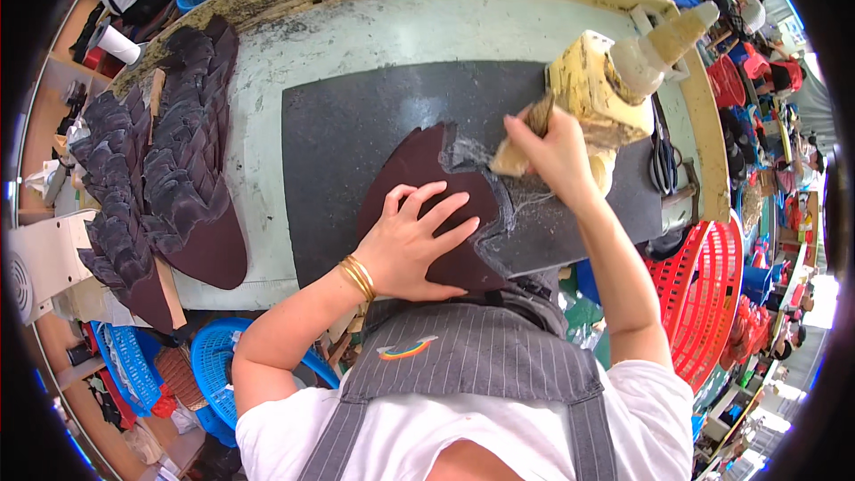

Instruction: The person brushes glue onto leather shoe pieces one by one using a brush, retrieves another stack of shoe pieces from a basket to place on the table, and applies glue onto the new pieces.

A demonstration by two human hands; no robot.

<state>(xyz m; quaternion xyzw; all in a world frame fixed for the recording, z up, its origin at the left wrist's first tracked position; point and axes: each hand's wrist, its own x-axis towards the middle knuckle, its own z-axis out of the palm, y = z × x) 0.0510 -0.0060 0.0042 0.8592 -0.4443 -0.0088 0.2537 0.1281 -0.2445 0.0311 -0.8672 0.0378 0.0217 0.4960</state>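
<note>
My left hand lies with fingers spread on a dark maroon shoe-upper piece, pressing it on a black mat. The curved right edge of the piece carries a grey, shiny strip that looks wet. My right hand is closed on a tan, glue-caked brush, its tip down near that edge. Just beyond this hand stands a yellow, glue-stained box with a nozzle-topped bottle leaning at it.
Overlapping rows of similar maroon pieces lie on the left of the pale table. Black-handled scissors rest right of the box. A red basket stands low on the right, a blue basket low on the left.
</note>
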